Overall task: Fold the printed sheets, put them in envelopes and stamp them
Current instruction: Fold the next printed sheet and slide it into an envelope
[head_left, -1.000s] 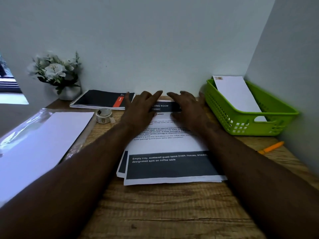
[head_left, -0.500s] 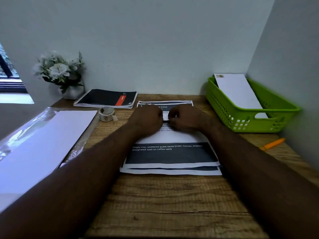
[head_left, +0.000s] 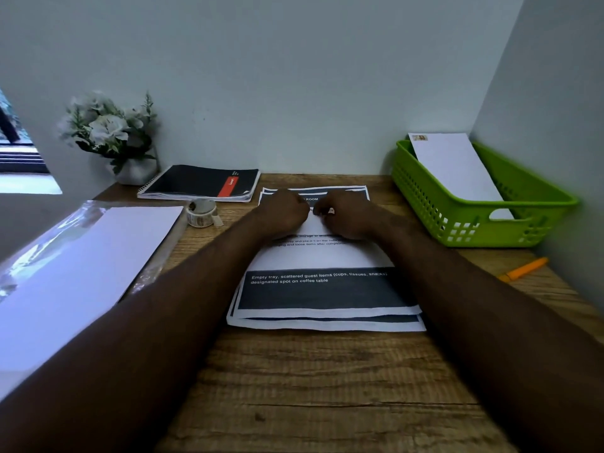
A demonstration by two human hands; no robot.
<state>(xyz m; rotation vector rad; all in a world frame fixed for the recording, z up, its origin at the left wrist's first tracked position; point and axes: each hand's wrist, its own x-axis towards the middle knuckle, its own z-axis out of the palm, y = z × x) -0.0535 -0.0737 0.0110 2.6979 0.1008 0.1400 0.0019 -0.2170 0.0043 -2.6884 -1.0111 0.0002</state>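
Note:
A small stack of printed sheets (head_left: pixel 323 289) with dark bands lies in the middle of the wooden desk. My left hand (head_left: pixel 283 214) and my right hand (head_left: pixel 347 217) rest side by side on the far part of the top sheet, fingers curled and pinching its upper edge, which is pulled toward me off the sheets below. A pack of white envelopes (head_left: pixel 75 273) in clear wrap lies at the left. A roll of stamps (head_left: pixel 201 213) stands beside it. One stamped envelope (head_left: pixel 454 165) leans in the green basket (head_left: pixel 483 230) at the right.
A black spiral notebook (head_left: pixel 199 183) lies at the back left, with a white flower pot (head_left: pixel 111 138) in the corner. An orange pen (head_left: pixel 523 269) lies by the right wall. Walls close the desk at the back and right.
My hands went from lying flat at the sheet's far end to curled fists pinching its top edge, drawn a little nearer. The top sheet has shifted off the stack below.

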